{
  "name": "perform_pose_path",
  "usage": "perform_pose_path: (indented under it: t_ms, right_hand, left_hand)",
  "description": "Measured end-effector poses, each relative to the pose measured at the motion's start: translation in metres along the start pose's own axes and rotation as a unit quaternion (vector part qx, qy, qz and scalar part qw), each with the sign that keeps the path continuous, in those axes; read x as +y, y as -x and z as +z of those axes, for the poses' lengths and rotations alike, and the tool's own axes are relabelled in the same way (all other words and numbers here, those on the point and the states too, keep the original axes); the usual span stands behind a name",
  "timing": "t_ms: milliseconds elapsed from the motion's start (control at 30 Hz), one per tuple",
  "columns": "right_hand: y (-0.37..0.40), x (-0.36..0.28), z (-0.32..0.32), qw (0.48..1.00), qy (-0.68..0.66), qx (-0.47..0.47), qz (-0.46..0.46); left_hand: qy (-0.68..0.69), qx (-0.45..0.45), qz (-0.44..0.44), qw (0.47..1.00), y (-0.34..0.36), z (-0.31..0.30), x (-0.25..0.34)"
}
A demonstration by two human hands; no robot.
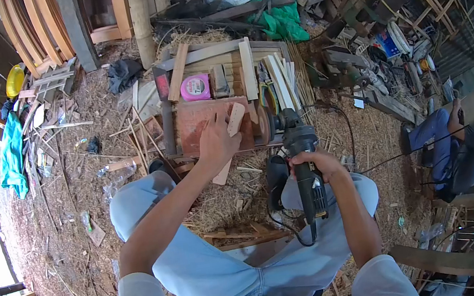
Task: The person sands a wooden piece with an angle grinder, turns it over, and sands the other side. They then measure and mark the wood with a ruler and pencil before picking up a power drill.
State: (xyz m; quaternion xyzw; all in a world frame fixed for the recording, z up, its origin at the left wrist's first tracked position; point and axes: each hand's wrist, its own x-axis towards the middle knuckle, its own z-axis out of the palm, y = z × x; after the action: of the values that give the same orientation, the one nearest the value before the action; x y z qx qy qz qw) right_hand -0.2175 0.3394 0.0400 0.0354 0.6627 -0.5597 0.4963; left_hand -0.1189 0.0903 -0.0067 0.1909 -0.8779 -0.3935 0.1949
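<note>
My left hand [219, 142] is closed around a small flat strip of wood [236, 118], which slants across a reddish-brown wooden block [192, 124]. The strip's lower end shows below my fingers. In my right hand [319, 163] is a black angle grinder [298, 139], gripped around its body over my right thigh. Its round brown disc [263, 124] faces left, beside the block and close to the strip. A cord loops from the rear of the grinder. Just behind the block lies a pink tape measure [196, 87].
Pliers [268, 94] and pale wood strips [248, 69] lie on the low work surface. Wood shavings cover the ground [67, 190]. Another person [460, 144] sits at the right. Wooden frames [39, 30] stand at the back left; scrap and a green sheet [283, 20] lie behind.
</note>
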Motion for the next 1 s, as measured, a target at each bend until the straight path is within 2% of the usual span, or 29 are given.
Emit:
perform_pose_path:
  t_ms: [33,100,133,200,333,400,500,667,733,767,833,933,1000]
  right_hand:
    - [0.0,-0.001,0.0,1.0,-0.003,-0.005,-0.004]
    - [0.001,-0.003,0.0,0.999,-0.031,0.004,-0.026]
    - [0.001,-0.005,0.001,0.999,-0.025,0.013,-0.046]
    - [0.001,-0.01,0.001,0.998,-0.035,0.007,-0.058]
    - [-0.004,-0.023,0.006,0.995,-0.058,-0.016,-0.078]
    - [-0.002,-0.031,0.012,0.993,-0.07,-0.019,-0.091]
    - [-0.003,-0.035,0.019,0.991,-0.083,-0.002,-0.104]
    - [-0.002,-0.037,0.023,0.991,-0.05,-0.013,-0.123]
    - [0.004,-0.04,0.026,0.991,-0.046,-0.015,-0.127]
    - [0.006,-0.04,0.027,0.991,-0.042,-0.017,-0.127]
    - [0.003,-0.04,0.025,0.991,-0.037,-0.017,-0.13]
    - [0.007,-0.042,0.027,0.99,-0.036,-0.014,-0.133]
    - [0.008,-0.043,0.027,0.99,-0.04,-0.009,-0.136]
  left_hand:
    - [-0.006,0.002,0.002,1.0,-0.002,-0.002,-0.003]
    - [0.001,0.069,0.022,0.997,-0.006,-0.008,-0.003]
    - [-0.005,0.069,0.03,0.997,-0.012,-0.015,-0.003]
    - [0.111,-0.022,-0.053,0.992,-0.024,-0.032,0.003]
    - [0.13,0.039,0.007,0.991,-0.026,-0.06,0.02]
    - [0.243,-0.004,-0.041,0.969,-0.031,-0.066,0.013]
    - [0.295,0.056,-0.027,0.953,-0.032,-0.073,0.023]
    - [0.384,0.053,-0.038,0.921,-0.036,-0.078,0.021]
    - [0.327,0.04,0.041,0.943,-0.039,-0.079,0.015]
    - [0.326,0.039,0.043,0.944,-0.039,-0.079,0.012]
    - [0.392,-0.019,0.055,0.918,-0.035,-0.083,0.024]
    - [0.414,-0.066,0.108,0.901,-0.035,-0.086,0.025]
    - [0.439,-0.085,0.105,0.888,-0.035,-0.085,0.022]
